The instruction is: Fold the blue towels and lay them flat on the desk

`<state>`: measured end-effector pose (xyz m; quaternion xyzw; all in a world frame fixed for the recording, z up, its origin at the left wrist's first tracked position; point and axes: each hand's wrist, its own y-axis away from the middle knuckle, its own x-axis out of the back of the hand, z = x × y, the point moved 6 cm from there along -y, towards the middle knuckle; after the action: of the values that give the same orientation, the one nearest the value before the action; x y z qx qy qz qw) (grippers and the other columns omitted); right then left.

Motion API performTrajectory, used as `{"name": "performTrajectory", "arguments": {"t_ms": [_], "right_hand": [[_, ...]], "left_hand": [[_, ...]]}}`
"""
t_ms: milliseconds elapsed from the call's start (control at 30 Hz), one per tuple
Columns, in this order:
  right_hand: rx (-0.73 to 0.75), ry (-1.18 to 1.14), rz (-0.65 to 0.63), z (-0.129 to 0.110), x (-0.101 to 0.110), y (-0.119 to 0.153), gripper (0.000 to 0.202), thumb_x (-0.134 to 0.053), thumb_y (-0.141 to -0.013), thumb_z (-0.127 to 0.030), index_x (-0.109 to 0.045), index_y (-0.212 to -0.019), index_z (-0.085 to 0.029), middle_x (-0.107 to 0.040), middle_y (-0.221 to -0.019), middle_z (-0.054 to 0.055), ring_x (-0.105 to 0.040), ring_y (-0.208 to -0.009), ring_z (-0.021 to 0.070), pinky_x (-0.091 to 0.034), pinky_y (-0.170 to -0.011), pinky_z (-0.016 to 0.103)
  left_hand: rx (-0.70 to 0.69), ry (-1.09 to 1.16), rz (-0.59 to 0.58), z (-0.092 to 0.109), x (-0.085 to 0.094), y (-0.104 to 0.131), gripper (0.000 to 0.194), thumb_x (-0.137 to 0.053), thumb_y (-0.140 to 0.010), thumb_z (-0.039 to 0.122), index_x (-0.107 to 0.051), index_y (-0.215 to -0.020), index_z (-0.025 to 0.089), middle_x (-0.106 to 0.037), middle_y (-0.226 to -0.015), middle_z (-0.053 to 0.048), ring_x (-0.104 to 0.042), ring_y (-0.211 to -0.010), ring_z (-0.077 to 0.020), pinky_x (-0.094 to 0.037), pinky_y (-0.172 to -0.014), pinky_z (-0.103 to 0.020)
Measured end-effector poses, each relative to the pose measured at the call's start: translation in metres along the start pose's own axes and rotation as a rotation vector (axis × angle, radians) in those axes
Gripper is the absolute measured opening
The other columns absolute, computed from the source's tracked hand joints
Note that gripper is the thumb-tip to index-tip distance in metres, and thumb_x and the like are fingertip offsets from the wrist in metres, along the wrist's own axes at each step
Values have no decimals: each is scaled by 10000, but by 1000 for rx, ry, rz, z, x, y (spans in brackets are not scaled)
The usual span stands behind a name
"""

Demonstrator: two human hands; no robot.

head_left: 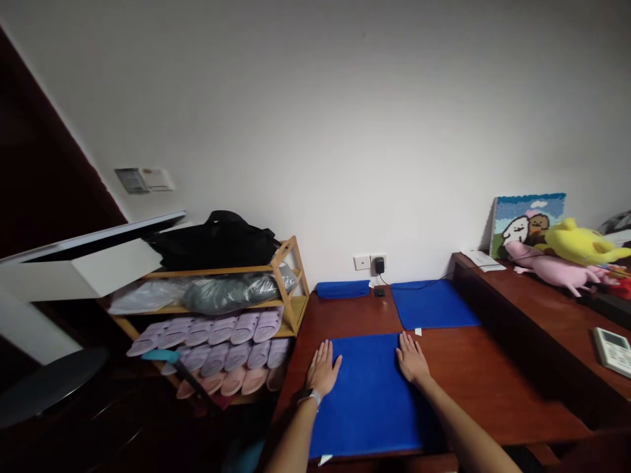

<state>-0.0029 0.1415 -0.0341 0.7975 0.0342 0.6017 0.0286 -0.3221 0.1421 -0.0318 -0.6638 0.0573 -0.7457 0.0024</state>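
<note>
A blue cloth point(367, 401) lies spread flat on the reddish-brown wooden desk point(513, 374), with a small white tag at its near left corner. My left hand point(323, 368) rests flat on the cloth's far left edge, fingers stretched out; a watch is on that wrist. Over the far right corner lies my right hand point(412, 358), palm down with the fingers extended. Further back, a second blue cloth point(434, 305) lies flat by the wall, its tag toward me. A folded or rolled blue cloth point(342, 290) sits at the desk's back left.
Left of the desk stands a wooden rack point(290, 282) holding lilac and pink slippers point(236, 358), plastic-wrapped items and a black bag point(221, 243). A plug point(379, 265) with a cable is in the wall socket. Plush toys point(582, 243) and a white calculator-like device point(614, 351) lie on the raised right ledge.
</note>
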Motion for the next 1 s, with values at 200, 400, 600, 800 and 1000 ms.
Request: {"name": "performTrajectory", "arguments": {"t_ms": [200,400,600,800,1000], "right_hand": [[23,-20,12,4,-9,23,703,-93,-1021,-443,-152,-1627,-91,-132,-1712,44,-83,-1583,186,-63,-1287,382],[27,-30,34,4,-10,21,699,-124,-1018,-428,-176,-1623,-82,-142,-1707,70,-96,-1583,204,-74,-1286,401],[82,45,10,1,-7,25,673,-147,-1010,-388,-220,-1621,-115,-131,-1707,60,-74,-1585,208,-67,-1280,408],[14,-2,22,2,-9,23,700,-98,-1018,-431,-147,-1625,-86,-120,-1712,56,-89,-1583,189,-60,-1282,379],[-13,-14,-3,1,-5,22,694,-127,-1017,-416,-150,-1623,-79,-120,-1711,55,-96,-1582,200,-55,-1282,389]], "left_hand": [[13,-6,2,2,9,-4,767,-162,-1011,594,-298,-1610,135,-326,-1664,-124,-241,-1560,-275,-188,-1276,-499],[-222,75,53,126,3,-1,742,-100,-1038,553,-277,-1615,122,-262,-1689,-103,-185,-1575,-243,-182,-1292,-453],[-412,181,-62,216,-29,19,702,-81,-1047,517,-192,-1636,152,-247,-1694,-81,-184,-1575,-210,-188,-1298,-443],[-144,93,-58,88,-5,42,805,-108,-1020,637,-255,-1618,117,-227,-1688,-105,-188,-1570,-246,-193,-1294,-461],[66,1,3,6,11,67,829,-121,-1019,632,-254,-1608,64,-208,-1691,-124,-188,-1570,-244,-204,-1288,-434]]}}
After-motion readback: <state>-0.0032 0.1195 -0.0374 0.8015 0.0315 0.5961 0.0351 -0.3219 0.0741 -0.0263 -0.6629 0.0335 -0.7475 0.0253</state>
